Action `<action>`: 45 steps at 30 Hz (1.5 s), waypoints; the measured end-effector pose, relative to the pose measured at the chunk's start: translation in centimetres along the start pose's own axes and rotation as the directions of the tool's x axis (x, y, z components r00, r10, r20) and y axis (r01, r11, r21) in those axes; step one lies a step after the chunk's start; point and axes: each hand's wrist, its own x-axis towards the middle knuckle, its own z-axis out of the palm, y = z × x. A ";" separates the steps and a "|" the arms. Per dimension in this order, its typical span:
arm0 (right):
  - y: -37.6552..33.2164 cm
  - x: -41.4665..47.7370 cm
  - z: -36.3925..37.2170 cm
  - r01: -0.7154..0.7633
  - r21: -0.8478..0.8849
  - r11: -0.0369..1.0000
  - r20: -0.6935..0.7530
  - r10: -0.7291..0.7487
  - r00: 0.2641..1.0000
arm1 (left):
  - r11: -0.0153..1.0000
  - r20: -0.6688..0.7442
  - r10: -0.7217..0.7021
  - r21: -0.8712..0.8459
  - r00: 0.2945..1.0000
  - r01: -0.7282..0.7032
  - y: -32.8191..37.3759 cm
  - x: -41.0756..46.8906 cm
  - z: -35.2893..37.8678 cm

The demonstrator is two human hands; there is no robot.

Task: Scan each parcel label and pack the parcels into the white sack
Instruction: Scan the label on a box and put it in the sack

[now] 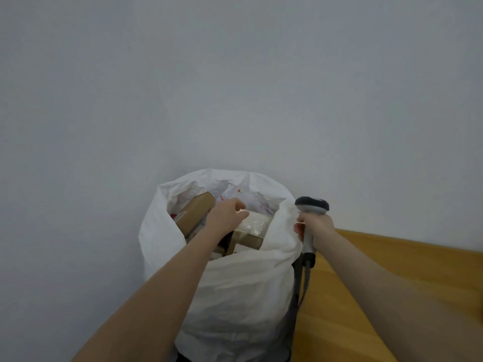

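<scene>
The white sack [235, 288] stands open against the wall, filled with parcels. A brown cardboard box [194, 211] leans at its left side, and white mailer bags [235, 192] lie at the back. My left hand [226, 218] reaches into the sack's mouth, fingers curled at the corner of a pale taped parcel [257, 226] on top of the pile. My right hand [317, 228] grips the handle of a grey barcode scanner [312, 203] beside the sack's right rim, with the thumb against the rim fabric. The scanner's cable [305, 278] hangs down.
A wooden tabletop [392, 278] runs along the right, its edge close to the sack. A plain grey wall [235, 87] fills the view behind and to the left of the sack.
</scene>
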 end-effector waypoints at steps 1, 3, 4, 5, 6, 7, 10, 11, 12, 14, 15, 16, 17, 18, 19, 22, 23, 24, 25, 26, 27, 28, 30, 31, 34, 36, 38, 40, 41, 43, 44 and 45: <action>0.4 -0.3 -0.5 -0.008 0.070 0.998 -0.007 0.009 1.000 | 1.000 -0.015 0.019 -0.016 1.000 -0.019 0.7 0.2 0.5; 1.3 -1.1 -1.2 -0.050 0.170 0.984 -0.010 0.052 0.999 | 0.997 -0.025 0.055 -0.058 0.998 -0.056 2.0 0.3 1.6; 1.8 -1.5 -1.5 -0.086 0.200 0.976 0.002 0.087 0.996 | 0.995 -0.021 0.076 -0.069 0.997 -0.078 2.6 0.2 2.1; 2.4 -2.0 -1.9 -0.126 0.220 0.967 0.020 0.125 0.992 | 0.992 -0.013 0.098 -0.079 0.995 -0.099 3.2 0.0 2.7; 3.0 -2.5 -2.2 -0.163 0.244 0.956 0.038 0.158 0.987 | 0.989 -0.002 0.119 -0.087 0.993 -0.119 3.7 -0.1 3.3; 3.6 -3.1 -2.6 -0.189 0.270 0.944 0.048 0.183 0.982 | 0.986 0.010 0.140 -0.092 0.990 -0.139 4.3 -0.4 3.8; 6.0 -4.8 -4.2 -0.242 0.288 0.927 0.069 0.232 0.970 | 0.974 0.037 0.203 -0.107 0.978 -0.198 6.3 -1.4 5.5; 6.9 -5.4 -5.0 -0.254 0.273 0.928 0.080 0.242 0.967 | 0.968 0.042 0.231 -0.112 0.972 -0.225 7.1 -1.8 6.1; 7.7 -5.9 -5.8 -0.262 0.261 0.929 0.082 0.249 0.965 | 0.960 0.051 0.261 -0.114 0.964 -0.254 8.0 -2.3 6.8; 9.2 -6.8 -7.7 -0.256 0.253 0.933 0.054 0.250 0.967 | 0.945 0.081 0.316 -0.111 0.945 -0.307 9.9 -3.2 8.3; 9.8 -7.2 -8.8 -0.246 0.255 0.935 0.029 0.247 0.969 | 0.938 0.106 0.340 -0.102 0.934 -0.330 10.9 -3.7 9.2; 10.3 -7.6 -10.0 -0.233 0.260 0.937 0.003 0.241 0.971 | 0.932 0.140 0.361 -0.089 0.922 -0.352 11.9 -4.2 10.2; 10.7 -7.9 -11.3 -0.217 0.265 0.940 -0.026 0.232 0.972 | 0.925 0.178 0.380 -0.074 0.908 -0.373 12.9 -4.7 11.3; 11.0 -8.3 -12.8 -0.198 0.272 0.942 -0.062 0.222 0.973 | 0.917 0.218 0.396 -0.059 0.892 -0.393 14.0 -5.2 12.4; 11.2 -8.5 -14.2 -0.183 0.268 0.946 -0.097 0.216 0.972 | 0.912 0.256 0.405 -0.044 0.878 -0.407 14.9 -5.6 13.4; 11.7 -9.3 -19.3 -0.142 0.234 0.962 -0.204 0.192 0.960 | 0.899 0.361 0.408 -0.001 0.838 -0.437 18.4 -7.0 16.8; 11.9 -9.4 -21.2 -0.131 0.232 0.964 -0.238 0.187 0.953 | 0.896 0.388 0.408 0.005 0.827 -0.444 19.9 -7.6 17.9; 12.1 -9.6 -23.3 -0.125 0.239 0.963 -0.273 0.190 0.943 | 0.891 0.407 0.411 0.011 0.816 -0.454 21.5 -8.1 19.1; 12.4 -9.7 -25.4 -0.120 0.252 0.960 -0.309 0.197 0.930 | 0.887 0.422 0.414 0.014 0.807 -0.462 23.3 -8.7 20.3; 12.6 -9.7 -27.6 -0.113 0.265 0.957 -0.344 0.204 0.917 | 0.885 0.434 0.415 0.013 0.800 -0.466 25.2 -9.2 21.5; 12.9 -9.6 -30.0 -0.103 0.277 0.955 -0.376 0.206 0.903 | 0.885 0.447 0.414 0.008 0.793 -0.466 27.2 -9.9 22.8; 13.2 -9.6 -32.4 -0.090 0.286 0.954 -0.406 0.205 0.891 | 0.885 0.460 0.412 0.002 0.786 -0.465 29.1 -10.5 24.1; 13.8 -9.3 -37.3 -0.063 0.300 0.952 -0.455 0.200 0.868 | 0.891 0.492 0.403 -0.019 0.772 -0.453 33.2 -12.0 27.0; 14.1 -9.2 -39.8 -0.053 0.303 0.952 -0.474 0.198 0.858 | 0.899 0.510 0.393 -0.038 0.765 -0.436 35.3 -12.7 28.4; 14.5 -8.7 -46.9 -0.040 0.297 0.954 -0.512 0.194 0.837 | 0.918 0.551 0.366 -0.084 0.750 -0.386 41.0 -14.8 32.7; 14.6 -8.3 -51.0 -0.043 0.297 0.954 -0.530 0.202 0.823 | 0.927 0.575 0.351 -0.099 0.739 -0.363 44.0 -15.9 35.3; 14.6 -7.8 -54.7 -0.055 0.311 0.949 -0.536 0.223 0.815 | 0.934 0.597 0.334 -0.108 0.729 -0.339 46.6 -16.7 37.7; 14.9 -7.0 -57.7 -0.069 0.315 0.947 -0.547 0.241 0.802 | 0.945 0.613 0.309 -0.112 0.727 -0.307 48.5 -17.2 39.8; 15.1 -6.6 -59.0 -0.073 0.311 0.948 -0.549 0.242 0.800 | 0.951 0.621 0.295 -0.115 0.726 -0.288 49.2 -17.4 40.9; 15.4 -5.5 -61.5 -0.088 0.294 0.952 -0.553 0.244 0.797 | 0.962 0.647 0.265 -0.120 0.715 -0.247 50.3 -17.6 43.0; 15.7 -4.8 -62.6 -0.103 0.279 0.955 -0.556 0.248 0.793 | 0.968 0.663 0.245 -0.120 0.707 -0.222 50.7 -17.7 44.2; 16.0 -4.2 -63.6 -0.122 0.266 0.956 -0.559 0.256 0.789 | 0.974 0.679 0.222 -0.121 0.699 -0.192 50.9 -17.7 45.3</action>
